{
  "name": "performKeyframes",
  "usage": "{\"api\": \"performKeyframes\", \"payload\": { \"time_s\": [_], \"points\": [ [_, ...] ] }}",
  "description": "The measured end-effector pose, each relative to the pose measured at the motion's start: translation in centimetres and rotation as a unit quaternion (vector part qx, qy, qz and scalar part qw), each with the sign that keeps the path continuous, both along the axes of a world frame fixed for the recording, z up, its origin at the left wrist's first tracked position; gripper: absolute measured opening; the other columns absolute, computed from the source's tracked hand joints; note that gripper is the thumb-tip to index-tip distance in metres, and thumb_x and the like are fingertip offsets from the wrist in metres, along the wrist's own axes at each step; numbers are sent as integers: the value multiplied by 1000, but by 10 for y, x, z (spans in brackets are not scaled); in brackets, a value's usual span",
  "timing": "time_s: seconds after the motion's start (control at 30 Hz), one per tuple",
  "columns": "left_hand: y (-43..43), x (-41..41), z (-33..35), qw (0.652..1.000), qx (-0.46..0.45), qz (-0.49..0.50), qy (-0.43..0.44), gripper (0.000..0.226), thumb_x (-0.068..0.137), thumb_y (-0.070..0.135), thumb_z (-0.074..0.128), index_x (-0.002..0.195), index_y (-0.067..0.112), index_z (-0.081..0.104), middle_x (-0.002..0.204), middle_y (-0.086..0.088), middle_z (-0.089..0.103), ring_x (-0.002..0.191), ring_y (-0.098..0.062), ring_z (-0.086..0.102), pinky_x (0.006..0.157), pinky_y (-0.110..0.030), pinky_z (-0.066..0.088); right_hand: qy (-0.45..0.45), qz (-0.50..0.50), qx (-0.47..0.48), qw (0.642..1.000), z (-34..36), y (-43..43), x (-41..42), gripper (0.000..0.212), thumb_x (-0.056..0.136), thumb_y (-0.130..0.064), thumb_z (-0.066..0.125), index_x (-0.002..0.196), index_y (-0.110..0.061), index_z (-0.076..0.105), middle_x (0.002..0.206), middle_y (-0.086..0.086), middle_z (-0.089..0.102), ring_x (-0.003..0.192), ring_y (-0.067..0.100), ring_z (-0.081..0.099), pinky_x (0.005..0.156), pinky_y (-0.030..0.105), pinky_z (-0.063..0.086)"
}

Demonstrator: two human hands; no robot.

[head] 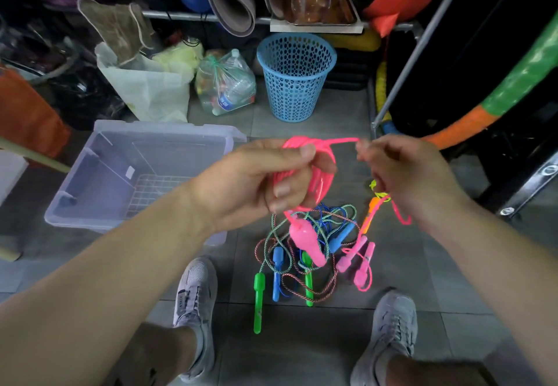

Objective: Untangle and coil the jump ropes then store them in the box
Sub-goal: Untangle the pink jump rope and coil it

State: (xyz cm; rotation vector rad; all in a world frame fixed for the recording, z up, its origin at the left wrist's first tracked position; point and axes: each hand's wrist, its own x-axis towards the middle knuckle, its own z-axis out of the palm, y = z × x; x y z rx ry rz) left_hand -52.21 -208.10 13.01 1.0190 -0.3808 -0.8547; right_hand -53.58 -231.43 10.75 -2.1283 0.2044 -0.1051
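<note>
Sitting on the grey tile floor [302, 355], the clear plastic box [90, 180] lay at the left, open side up, its long axis running left to right, with a white wire rack [157, 192] on its bottom. Far behind it stood a blue perforated basket [296, 77], upright, mouth up, with a tied bag of bottles [226, 83] just to its left.

Near centre, between two grey shoes [196, 295], the tangled pile of jump ropes [311, 252] lay on the floor: green handles [259, 304] and blue handles [277, 277] with their long axes running near to far, and small pink handles [362, 264] tilted toward far right.

The left hand [256, 180] was clenched on the pink rope coil [314, 174], thumb pressed on top, with the loops standing roughly upright. A large pink handle [305, 240] hung from the coil, long axis near vertical, free end pointing down toward the pile.

The right hand [407, 180] pinched the pink rope's loose strand [341, 140], which ran taut and horizontal, left to right, from the top of the coil to the fingertips. More pink rope and an orange handle [373, 207] dangled under that hand; the grip on these was hidden.
</note>
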Motion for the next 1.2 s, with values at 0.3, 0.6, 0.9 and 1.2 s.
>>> {"api": "performKeyframes", "payload": {
  "time_s": [0.3,0.6,0.9,1.2],
  "points": [
    [13,27,3,949,-157,226,153,34,102,27,43,108,0,63,59,5,56,52,-8,56,90,-20,43,195,211,-91,954,-14,3,-13,9,91,-22,70,85,-18,64,72,3,71,60,12,71,63,34,57],
    [23,34,7,911,-155,343,167,40,105,28,43,88,2,68,86,-8,73,83,-21,72,92,-28,53,177,153,104,967,-16,20,-16,24,99,-13,58,91,-30,73,69,-1,63,47,13,44,44,26,35],
    [1,13,-17,948,205,216,-109,38,94,38,61,103,2,66,106,-27,71,95,-48,69,97,-53,52,71,310,92,944,19,34,-27,10,86,-34,69,87,-26,74,78,5,69,72,21,64,70,34,53],
    [-7,-2,-14,993,108,40,-32,38,91,14,59,119,-12,58,59,-3,61,50,-15,53,62,-25,45,-57,72,127,988,11,21,-6,29,69,-49,76,70,-22,65,55,-3,49,53,11,42,49,22,36]
  ]
}}
